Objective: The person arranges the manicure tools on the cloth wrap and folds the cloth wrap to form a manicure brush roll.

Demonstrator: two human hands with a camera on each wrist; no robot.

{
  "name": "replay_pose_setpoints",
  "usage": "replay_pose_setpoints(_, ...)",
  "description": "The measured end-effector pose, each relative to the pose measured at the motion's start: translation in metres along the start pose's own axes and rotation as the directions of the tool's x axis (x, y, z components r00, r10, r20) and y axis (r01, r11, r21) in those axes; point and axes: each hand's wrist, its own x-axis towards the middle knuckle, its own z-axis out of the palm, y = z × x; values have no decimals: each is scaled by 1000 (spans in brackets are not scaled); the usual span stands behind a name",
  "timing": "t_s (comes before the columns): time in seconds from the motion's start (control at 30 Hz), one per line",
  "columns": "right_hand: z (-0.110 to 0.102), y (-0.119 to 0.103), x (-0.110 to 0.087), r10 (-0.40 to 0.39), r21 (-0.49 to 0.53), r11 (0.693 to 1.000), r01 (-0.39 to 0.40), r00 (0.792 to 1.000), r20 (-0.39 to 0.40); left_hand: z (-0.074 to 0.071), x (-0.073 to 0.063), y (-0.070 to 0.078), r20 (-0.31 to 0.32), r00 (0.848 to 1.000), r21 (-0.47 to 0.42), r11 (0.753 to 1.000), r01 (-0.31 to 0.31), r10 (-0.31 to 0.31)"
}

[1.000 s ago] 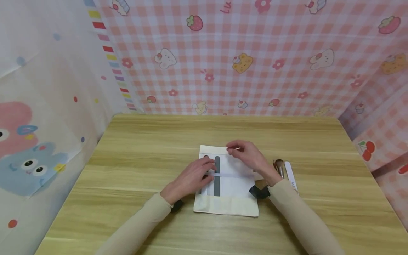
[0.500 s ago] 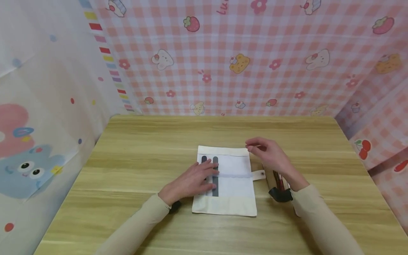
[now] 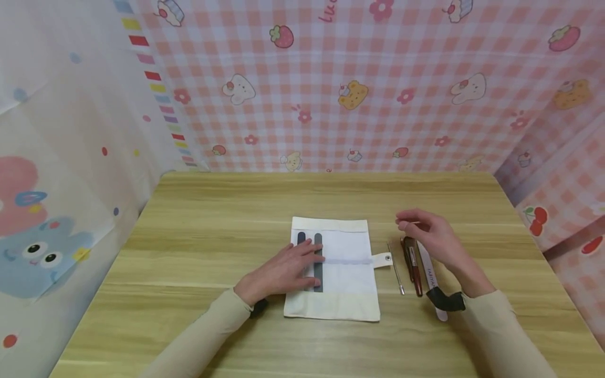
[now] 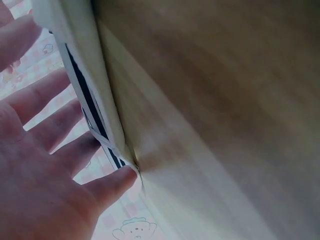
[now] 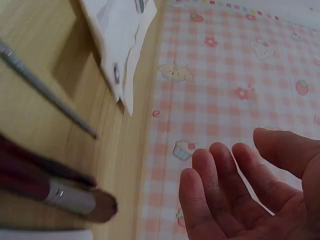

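A white cloth roll-up pouch (image 3: 331,307) lies unfolded in the head view, with a snap tab (image 3: 381,260) at its right side. A black nail file (image 3: 301,237) and a grey nail file (image 3: 319,239) are tucked into it. My left hand (image 3: 276,270) rests with spread fingers over the pouch's left half, covering parts of both files. My right hand (image 3: 432,233) hovers empty, fingers loosely bent, above the tools right of the pouch. Those are a thin metal stick (image 3: 397,273), a makeup brush (image 5: 75,197) with a dark red handle, and a white nail file (image 3: 441,315).
A wood-grain table (image 3: 212,210) bears everything. Behind it hangs a pink checked cloth (image 3: 264,63), and a white printed cloth (image 3: 71,131) hangs at the left. A slim dark red tool (image 5: 55,167) lies beside the brush.
My right hand has moved right, from over the pouch to above the loose tools. My left hand has shifted slightly on the pouch, uncovering the black file's top.
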Motion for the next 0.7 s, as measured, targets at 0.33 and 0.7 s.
replay_pose_setpoints(0.33, -18, 20, -22, 19, 15, 1000, -19, 999, -31, 0, 0, -1, -6, 1000, 20, 1000, -17, 18)
replay_pose_setpoints(0.7, -31, 38, -36, 84, -90, 992, -87, 996, -26, -1, 0, -1, 1, 1000, 12, 1000, -27, 27)
